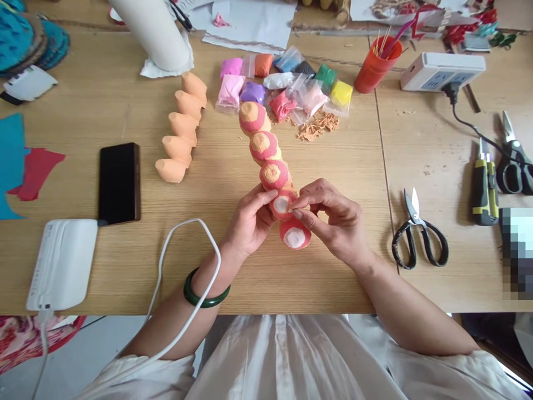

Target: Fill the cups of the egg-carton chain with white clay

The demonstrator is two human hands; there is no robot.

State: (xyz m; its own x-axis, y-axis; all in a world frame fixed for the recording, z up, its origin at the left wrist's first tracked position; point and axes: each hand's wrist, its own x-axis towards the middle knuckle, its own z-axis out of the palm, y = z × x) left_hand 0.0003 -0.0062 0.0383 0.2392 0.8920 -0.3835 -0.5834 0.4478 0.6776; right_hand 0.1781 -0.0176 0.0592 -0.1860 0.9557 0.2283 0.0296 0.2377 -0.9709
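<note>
A row of joined egg-carton cups runs away from me over the table, each cup coated in red-pink clay. The two nearest cups have white clay on their tops; the farther ones show orange tops. My left hand grips the row from the left, its thumb by the second-nearest cup. On the right, my right hand has thumb and index finger pinched at the edge of that cup's white patch. Whatever lies between those fingertips is too small to make out.
A plain orange egg-carton strip lies left of the worked row. Clay bags and orange shavings are beyond it. Scissors and a utility knife lie right; a phone lies left. A white cable crosses my left forearm.
</note>
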